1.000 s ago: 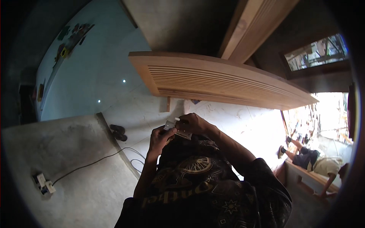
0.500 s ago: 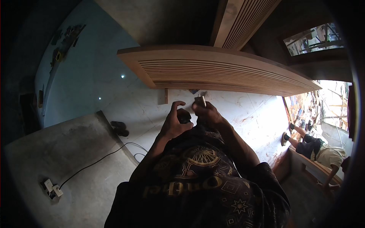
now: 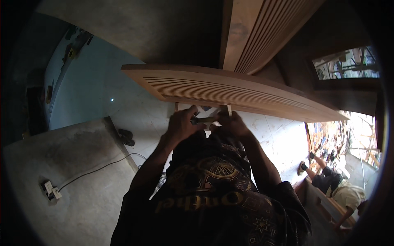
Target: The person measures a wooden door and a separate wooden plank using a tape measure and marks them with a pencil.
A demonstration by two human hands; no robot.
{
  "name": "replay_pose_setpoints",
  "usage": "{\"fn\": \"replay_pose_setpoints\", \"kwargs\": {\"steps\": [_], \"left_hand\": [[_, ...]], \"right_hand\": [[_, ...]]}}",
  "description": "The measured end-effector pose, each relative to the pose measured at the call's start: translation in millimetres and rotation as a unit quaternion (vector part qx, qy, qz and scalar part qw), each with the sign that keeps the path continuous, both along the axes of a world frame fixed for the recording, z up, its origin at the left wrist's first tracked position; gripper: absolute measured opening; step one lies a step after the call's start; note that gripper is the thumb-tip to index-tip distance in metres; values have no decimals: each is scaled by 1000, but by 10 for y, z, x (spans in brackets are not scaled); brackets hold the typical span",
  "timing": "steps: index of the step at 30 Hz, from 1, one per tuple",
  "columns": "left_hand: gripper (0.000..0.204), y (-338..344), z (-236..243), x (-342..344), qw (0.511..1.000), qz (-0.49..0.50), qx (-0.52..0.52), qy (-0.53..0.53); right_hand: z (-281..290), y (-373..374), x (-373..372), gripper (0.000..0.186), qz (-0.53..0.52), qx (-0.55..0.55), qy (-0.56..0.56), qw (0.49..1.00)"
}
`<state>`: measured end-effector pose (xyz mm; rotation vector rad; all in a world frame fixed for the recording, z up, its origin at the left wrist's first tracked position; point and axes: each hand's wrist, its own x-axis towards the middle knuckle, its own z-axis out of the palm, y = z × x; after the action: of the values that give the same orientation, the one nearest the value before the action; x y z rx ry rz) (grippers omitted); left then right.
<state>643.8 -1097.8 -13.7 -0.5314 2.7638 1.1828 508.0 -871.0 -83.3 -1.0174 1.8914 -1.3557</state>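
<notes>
Both my hands are raised close together in front of my body, below the edge of a slatted wooden panel (image 3: 230, 91). My left hand (image 3: 180, 124) is curled round a small dark object (image 3: 194, 120), mostly hidden by the fingers. From it a narrow tan strip (image 3: 206, 120) reaches across to my right hand (image 3: 233, 124). My right hand is closed, with a small pale rectangular piece (image 3: 228, 109) standing up from its fingers. Shadow and blur keep the exact kind of these items from showing.
Another grooved wooden panel (image 3: 266, 33) stands behind the first. At left, a cable (image 3: 96, 174) runs over a grey concrete surface (image 3: 82, 151) to a wall socket (image 3: 50, 190). Dark footwear (image 3: 126, 137) lies beside it. A person (image 3: 342, 192) bends over a wooden frame (image 3: 324, 201) at right.
My hands have come together, and the tan strip now shows between them. The slatted panels sit lower in view, and the person at right has shifted slightly down.
</notes>
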Motion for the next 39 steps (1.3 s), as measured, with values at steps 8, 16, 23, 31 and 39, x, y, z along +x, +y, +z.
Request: {"fn": "replay_pose_setpoints", "kwargs": {"steps": [8,16,23,31,39], "left_hand": [[27,-1255,-131,-45,992,-2,-108,70],[22,-1946,-251,-497,984,-40,-160,68],[25,-2462,-340,-700,985,-92,-140,48],[31,-2753,-507,-850,971,-168,-139,97],[30,-2829,-621,-864,975,-163,-133,65]], "right_hand": [[111,756,-1300,25,-318,83,-338,882],[-20,201,-1257,27,-400,123,-311,854],[-96,-287,-1011,30,-457,98,-306,830],[-99,-953,-789,30,-473,124,-285,825],[-259,-1223,-648,34,-470,133,-276,828]]}}
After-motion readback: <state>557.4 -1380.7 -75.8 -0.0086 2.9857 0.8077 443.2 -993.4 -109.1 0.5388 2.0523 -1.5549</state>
